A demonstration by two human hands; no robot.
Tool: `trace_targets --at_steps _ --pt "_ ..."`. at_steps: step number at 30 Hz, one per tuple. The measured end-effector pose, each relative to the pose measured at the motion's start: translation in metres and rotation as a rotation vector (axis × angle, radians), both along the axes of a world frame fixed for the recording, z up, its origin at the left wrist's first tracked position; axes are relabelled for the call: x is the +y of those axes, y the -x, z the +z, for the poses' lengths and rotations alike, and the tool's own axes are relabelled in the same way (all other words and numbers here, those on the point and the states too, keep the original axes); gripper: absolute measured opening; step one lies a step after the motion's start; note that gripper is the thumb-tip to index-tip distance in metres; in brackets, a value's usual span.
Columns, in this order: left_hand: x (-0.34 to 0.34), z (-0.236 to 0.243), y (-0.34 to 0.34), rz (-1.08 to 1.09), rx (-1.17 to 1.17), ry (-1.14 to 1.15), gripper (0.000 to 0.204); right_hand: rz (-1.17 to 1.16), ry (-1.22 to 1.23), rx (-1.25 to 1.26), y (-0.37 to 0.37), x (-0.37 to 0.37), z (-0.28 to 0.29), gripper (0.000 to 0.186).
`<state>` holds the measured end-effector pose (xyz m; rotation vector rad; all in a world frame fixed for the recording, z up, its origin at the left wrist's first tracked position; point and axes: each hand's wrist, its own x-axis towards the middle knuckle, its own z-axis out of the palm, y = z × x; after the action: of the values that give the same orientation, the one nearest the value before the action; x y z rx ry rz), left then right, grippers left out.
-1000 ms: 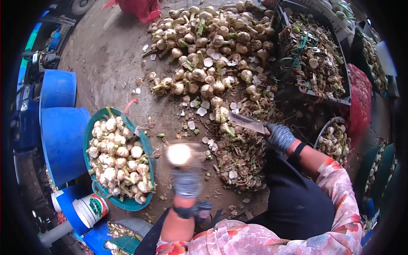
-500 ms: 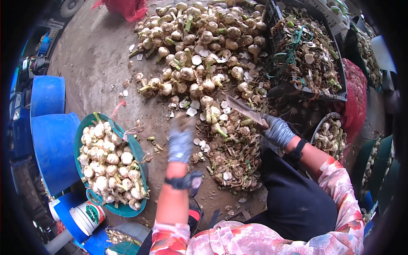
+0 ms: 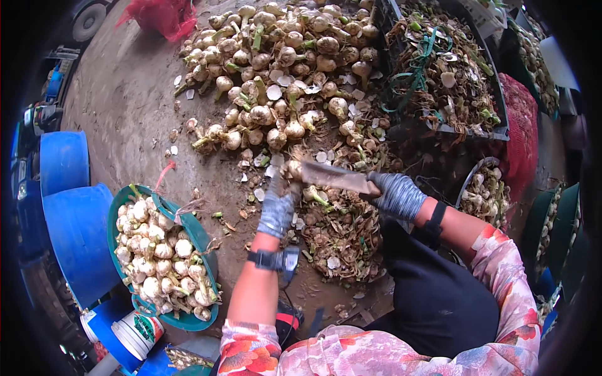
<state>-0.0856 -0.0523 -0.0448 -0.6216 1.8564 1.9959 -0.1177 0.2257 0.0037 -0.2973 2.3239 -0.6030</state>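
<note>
My left hand [image 3: 277, 212], in a grey glove, is closed around a dirty garlic bulb [image 3: 291, 169]. A broad-bladed knife [image 3: 335, 177] is gripped by its handle in my gloved right hand [image 3: 397, 195]. Its blade points left, the tip end right beside the bulb; whether it touches is hard to tell. Below the knife lies a heap of trimmings [image 3: 342, 235], with cut roots, stalks and white slices. Beyond both hands spreads a large pile of untrimmed garlic bulbs [image 3: 285, 56] with short stalks.
At the left stands a green basket [image 3: 205, 241] full of cleaner bulbs, beside blue barrels [image 3: 78, 241]. A black crate [image 3: 498, 103] of waste is at the far right, near a red mesh sack [image 3: 522, 138] and a bucket [image 3: 467, 182] of bulbs. Another red mesh sack [image 3: 160, 17] lies far left.
My left hand has come toward the knife with a bulb in it. The knife has swung flatter and moved left, bringing its blade beside the bulb. The view has shifted slightly.
</note>
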Motion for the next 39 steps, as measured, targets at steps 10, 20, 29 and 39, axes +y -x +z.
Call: trace_targets --at_steps 10,20,29,39 --pt "-0.023 0.012 -0.092 -0.476 0.42 0.341 0.04 0.405 0.186 0.133 -0.017 -0.046 0.05 0.024" --pt "-0.012 0.017 -0.095 -0.496 0.523 0.707 0.045 0.424 0.191 0.098 -0.021 -0.052 0.053 0.027" --pt "0.02 0.013 -0.093 -0.285 0.397 0.109 0.052 0.426 0.161 0.194 -0.023 -0.035 0.011 0.024" --pt "0.036 0.072 -0.101 -0.098 0.304 0.218 0.056 0.431 0.174 0.205 -0.02 -0.039 0.002 0.02"
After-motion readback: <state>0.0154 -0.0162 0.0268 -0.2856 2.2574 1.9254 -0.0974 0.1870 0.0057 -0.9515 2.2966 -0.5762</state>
